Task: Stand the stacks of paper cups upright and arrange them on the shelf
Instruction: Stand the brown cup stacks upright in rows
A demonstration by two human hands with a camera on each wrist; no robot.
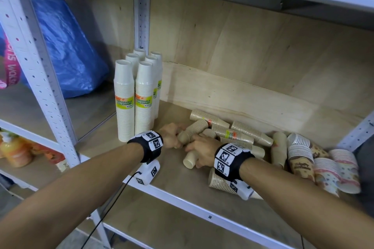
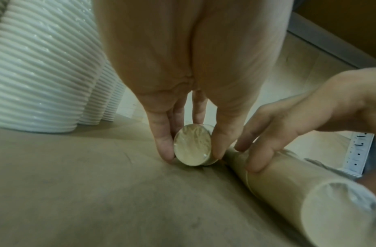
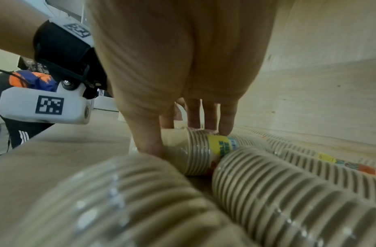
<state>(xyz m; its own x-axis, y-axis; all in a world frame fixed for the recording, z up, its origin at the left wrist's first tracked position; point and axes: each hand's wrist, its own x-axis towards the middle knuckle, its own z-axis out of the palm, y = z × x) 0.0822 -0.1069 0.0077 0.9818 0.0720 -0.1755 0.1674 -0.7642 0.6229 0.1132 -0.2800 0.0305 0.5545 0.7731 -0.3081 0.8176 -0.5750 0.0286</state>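
Step in hand: picking fallen stacks out of the pile. Six white cup stacks [image 1: 133, 97] already stand upright in two rows at the left end of the shelf [image 1: 182, 194]. The brown cup stacks [image 1: 240, 133] lie on their sides in a heap at mid-shelf, with patterned cup stacks [image 1: 323, 166] lying beside them toward the right end.

The left hand [image 1: 172, 135] pinches the closed bottom end of one lying brown stack [image 2: 192, 147]; thumb and fingers curl round it, just beside the white stacks. The right hand [image 1: 202, 151] grips a second lying stack [image 1: 191, 159] from above, fingers wrapped over its side. In the right wrist view the fingers [image 3: 225, 123] press down on a labelled brown stack at the edge of the heap.

Judgement: the task is roughly a third done. The next move calls for lifting each held stack clear of its neighbours, turning it wide end down, and setting it next to the white rows without knocking them
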